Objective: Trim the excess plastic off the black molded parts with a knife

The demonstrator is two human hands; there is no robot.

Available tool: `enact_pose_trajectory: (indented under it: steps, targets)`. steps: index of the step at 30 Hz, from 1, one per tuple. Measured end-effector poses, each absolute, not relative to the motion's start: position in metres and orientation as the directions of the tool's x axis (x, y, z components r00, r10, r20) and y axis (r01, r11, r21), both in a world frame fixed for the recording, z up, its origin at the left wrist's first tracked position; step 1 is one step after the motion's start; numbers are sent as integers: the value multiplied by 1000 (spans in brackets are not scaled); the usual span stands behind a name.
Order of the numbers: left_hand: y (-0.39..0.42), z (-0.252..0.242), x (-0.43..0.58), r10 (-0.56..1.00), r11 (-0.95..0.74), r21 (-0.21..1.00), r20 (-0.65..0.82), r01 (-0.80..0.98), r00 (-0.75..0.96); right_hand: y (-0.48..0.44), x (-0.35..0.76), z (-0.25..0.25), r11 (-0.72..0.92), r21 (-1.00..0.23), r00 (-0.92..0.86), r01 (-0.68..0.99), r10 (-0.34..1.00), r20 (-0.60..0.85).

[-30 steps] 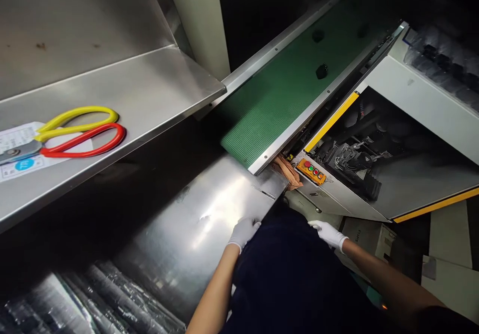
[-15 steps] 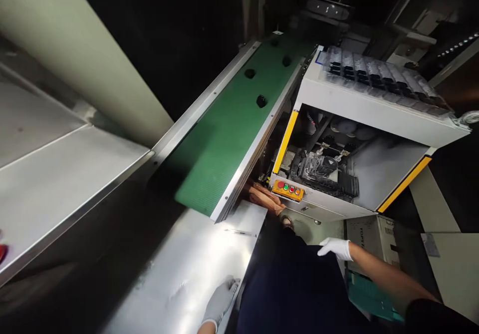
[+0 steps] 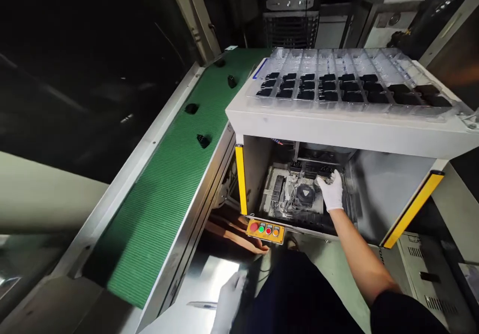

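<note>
Gloved hands are staying well apart: the right hand (image 3: pixel 331 191) is hovering inside the machine bay (image 3: pixel 299 194) beside black parts (image 3: pixel 325 174), grip unclear, and the left hand (image 3: pixel 229 301) is resting by a steel sheet (image 3: pixel 209 279). A clear plastic tray (image 3: pixel 348 57) is holding black parts in its near rows, with its far rows bare.

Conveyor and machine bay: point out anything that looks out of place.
Crumpled peach-coloured strips poke out under the green conveyor belt, beside the button panel, where loose material looks misplaced. Four small black parts also sit unevenly spaced and differently turned on the belt.
</note>
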State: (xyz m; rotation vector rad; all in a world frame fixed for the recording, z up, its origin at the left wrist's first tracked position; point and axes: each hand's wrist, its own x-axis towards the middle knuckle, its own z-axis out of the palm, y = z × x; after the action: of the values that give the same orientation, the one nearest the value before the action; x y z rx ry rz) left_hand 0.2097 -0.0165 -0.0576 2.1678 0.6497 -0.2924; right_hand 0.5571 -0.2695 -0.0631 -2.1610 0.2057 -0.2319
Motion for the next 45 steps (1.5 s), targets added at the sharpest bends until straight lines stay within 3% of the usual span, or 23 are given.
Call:
enact_pose_trajectory:
  steps: [3, 6, 11, 17, 32, 38, 41, 45]
  targets:
    - [-27, -58, 258, 446, -347, 746, -403, 569, 799, -250, 590, -73, -458, -885, 947, -88, -313, 68]
    - [-38, -54, 330, 464, -213, 853, -341, 477, 817, -236, 598, -78, -392, -911, 920, -131, -389, 35]
    - [-64, -54, 461, 481, -123, 946, -208, 301, 851, -228, 599, -75, -368, -907, 885, -206, -465, -12]
    - [-103, -71, 564, 569, -83, 977, -116, 197, 814, -226, 598, -71, -370, -886, 866, -279, -496, -65]
    - [-121, -54, 594, 728, -83, 986, -39, 144, 684, -234, 601, -73, -361, -896, 900, -257, -427, -86]
    - [-121, -19, 595, 736, -63, 995, -6, 77, 677, -236, 603, -75, -410, -872, 903, -266, -422, -77]
    - [-120, 15, 586, 718, -63, 998, 55, -13, 694, -243, 609, -92, -557, -807, 943, -194, -332, 3]
    - [-117, 43, 541, 608, -54, 980, 183, -190, 772, -256, 616, -112, -695, -715, 996, 84, 54, 65]
